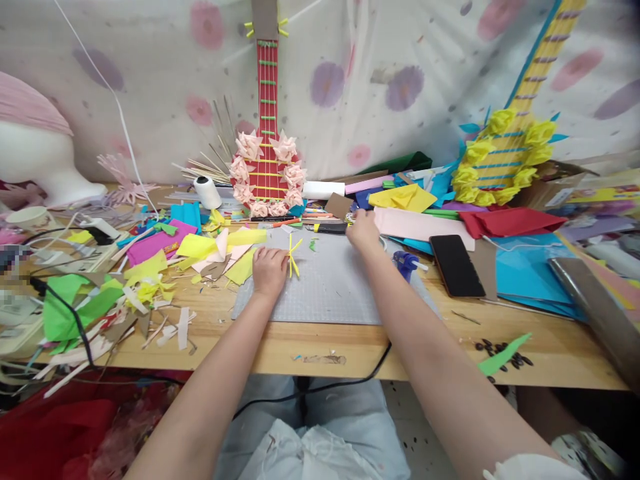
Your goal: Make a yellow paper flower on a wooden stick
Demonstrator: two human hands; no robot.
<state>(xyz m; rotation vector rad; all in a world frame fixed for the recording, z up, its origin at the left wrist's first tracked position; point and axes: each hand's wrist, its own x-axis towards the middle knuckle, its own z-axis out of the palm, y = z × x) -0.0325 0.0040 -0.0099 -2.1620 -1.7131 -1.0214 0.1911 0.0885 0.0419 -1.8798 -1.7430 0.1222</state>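
Note:
My left hand (pixel 271 272) rests over the grey cutting mat (pixel 330 293), its fingers closed on a small bunch of thin yellow strips (pixel 294 256) spread out like a star. At the mat's far edge, my right hand (pixel 364 230) reaches in with fingers curled down among small items; whatever they grip is hidden. Just left of it lies a black-and-yellow cutter knife (pixel 331 228). Beyond the mat stands a red paper guitar (pixel 267 153) with pink paper flowers round its body. A blue glue gun (pixel 405 265) lies right of my right forearm.
Paper scraps (pixel 150 280) cover the left side. A black phone (pixel 457 265), blue sheets (pixel 530 277) and a red folded paper (pixel 513 223) lie right. A yellow guitar (pixel 505 153) leans behind. A black cable (pixel 320 389) hangs at the front edge. Dark seeds (pixel 517 361) lie front right.

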